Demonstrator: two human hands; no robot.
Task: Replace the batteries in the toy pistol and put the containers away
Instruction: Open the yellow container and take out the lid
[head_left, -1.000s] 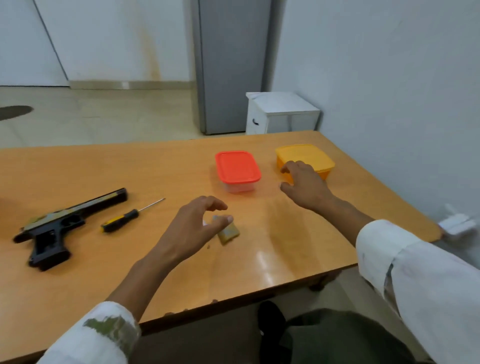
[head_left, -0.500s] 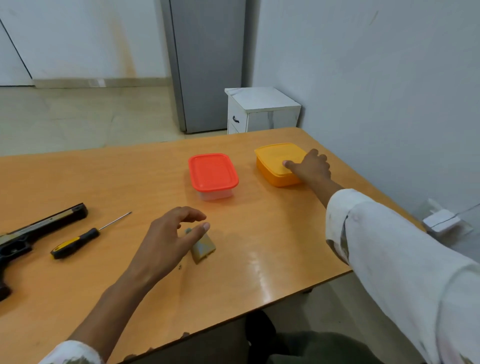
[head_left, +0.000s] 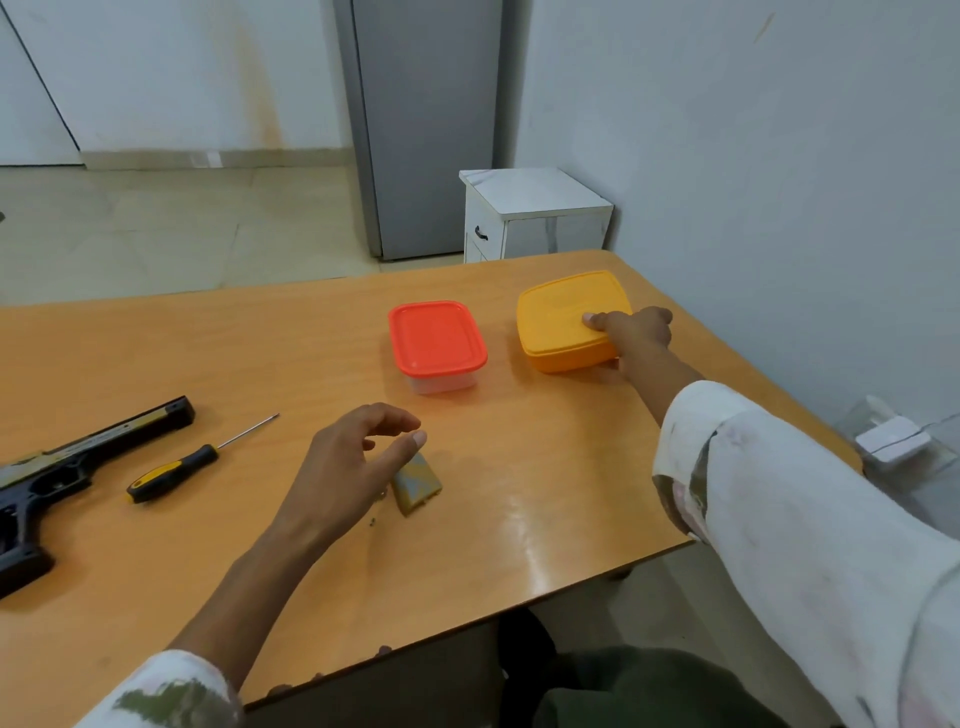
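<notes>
At the far right corner of the table, the right hand grips the yellow container, thumb on its lid. Just beside it stands the red-lidded container. Nearer, the left hand hangs loosely curled, holding nothing, just over a small olive cover. The toy pistol and the screwdriver lie at the left.

We are seeing a narrow bare gap running between the red-lidded container and the yellow container, our right hand gripping the latter's near corner, bare table lying open in front, screwdriver and toy pistol sitting well apart leftward.
</notes>
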